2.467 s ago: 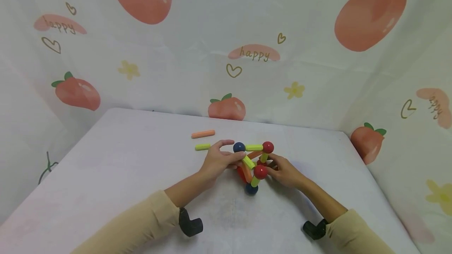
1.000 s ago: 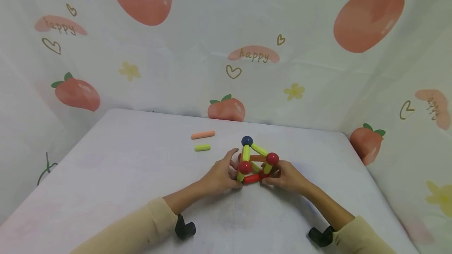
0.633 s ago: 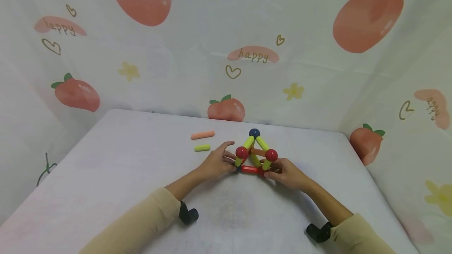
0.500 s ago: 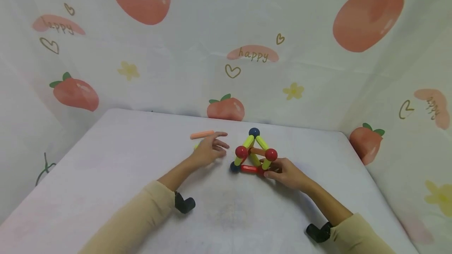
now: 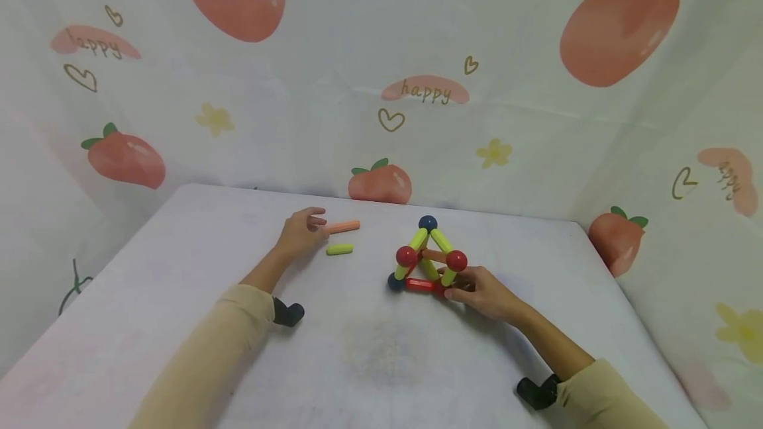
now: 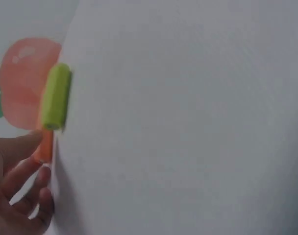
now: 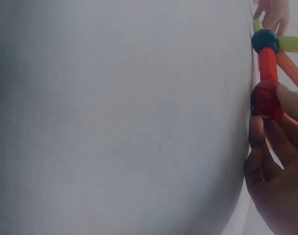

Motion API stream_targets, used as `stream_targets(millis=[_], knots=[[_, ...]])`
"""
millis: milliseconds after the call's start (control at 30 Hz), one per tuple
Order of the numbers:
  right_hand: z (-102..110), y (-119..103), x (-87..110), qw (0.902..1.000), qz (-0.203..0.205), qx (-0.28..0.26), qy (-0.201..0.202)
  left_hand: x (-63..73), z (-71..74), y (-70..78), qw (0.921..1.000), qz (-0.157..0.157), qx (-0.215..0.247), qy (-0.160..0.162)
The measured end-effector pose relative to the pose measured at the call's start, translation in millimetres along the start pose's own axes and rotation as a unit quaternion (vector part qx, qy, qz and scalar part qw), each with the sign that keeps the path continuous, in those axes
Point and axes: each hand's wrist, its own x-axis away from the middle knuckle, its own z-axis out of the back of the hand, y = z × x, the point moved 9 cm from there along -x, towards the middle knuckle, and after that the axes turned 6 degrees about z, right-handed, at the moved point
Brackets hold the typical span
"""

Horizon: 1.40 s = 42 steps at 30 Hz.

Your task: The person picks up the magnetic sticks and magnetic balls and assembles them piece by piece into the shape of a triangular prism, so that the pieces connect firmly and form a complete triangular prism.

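Observation:
A frame of magnetic rods and balls (image 5: 420,286) stands on the table in the head view. It has red and blue balls joined by yellow-green, red and orange rods. My right hand (image 5: 485,293) pinches the red ball (image 7: 266,100) at its lower right corner, thumb on one side, fingers behind. Farther left, my left hand (image 5: 301,234) is at the near-left end of a loose orange rod (image 5: 344,226). Its thumb and forefinger are spread beside that end, and a firm grip is not visible. A loose yellow-green rod (image 5: 340,249) lies just in front.
The white table (image 5: 381,363) runs back to a fruit-printed cloth (image 5: 334,118) hanging behind it. Black wrist cameras (image 5: 289,314) sit at both sleeve cuffs. A green cord (image 5: 75,286) shows past the table's left edge.
My left hand has let go of the frame and moved left to the orange rod. The frame has been turned and set with a blue ball on top. My right hand stays at its lower right.

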Motion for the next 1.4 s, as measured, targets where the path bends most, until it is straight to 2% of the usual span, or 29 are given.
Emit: stream_targets(millis=[100, 200, 400, 500, 600, 700, 800, 933, 1067, 1167, 1300, 1400], knots=[[-1.1, 0.7, -0.6, 1.0000, 0.000, 0.000, -0.002, -0.8, -0.7, -3.1, 0.9994, -0.017, -0.031, -0.002], [-1.8, 0.7, -0.6, 1.0000, 0.002, 0.003, -0.004, 1.6, -0.4, -2.4, 0.9988, -0.027, -0.041, 0.007], [-0.7, -1.4, -0.4, 1.0000, 0.005, 0.005, -0.006, 18.8, 13.8, 15.1, 0.9974, -0.061, 0.021, 0.034], [0.7, -2.4, -0.4, 1.0000, 0.005, 0.007, -0.005, 28.2, 18.2, 20.8, 0.9966, -0.056, 0.059, 0.012], [2.1, -2.5, -0.2, 0.9999, 0.002, 0.011, -0.003, 39.3, 15.0, 23.9, 0.9941, -0.044, 0.093, -0.034], [3.5, -2.3, 0.4, 1.0000, 0.001, 0.009, 0.002, 52.4, 2.6, 26.4, 0.9881, -0.031, 0.120, -0.091], [3.9, -2.7, 0.9, 0.9999, 0.009, 0.005, 0.005, 64.8, -16.8, 29.1, 0.9805, -0.018, 0.141, -0.135], [3.3, -3.1, 1.4, 0.9998, 0.017, 0.002, 0.009, 79.4, -48.3, 37.5, 0.9743, -0.019, 0.160, -0.157], [2.1, -2.7, 1.5, 0.9998, 0.016, -0.001, 0.011, 90.2, -77.9, 49.5, 0.9706, -0.028, 0.185, -0.151], [1.6, -3.2, 1.5, 0.9997, 0.019, 0.001, 0.013, 94.2, -93.1, 57.3, 0.9695, -0.026, 0.204, -0.133], [0.9, -3.2, 1.6, 0.9998, 0.016, 0.002, 0.011, 97.6, -105.5, 66.9, 0.9698, -0.028, 0.218, -0.106], [0.1, -3.7, 1.2, 0.9999, 0.014, -0.003, 0.007, 100.8, -108.6, 73.9, 0.9719, -0.046, 0.216, -0.080]])
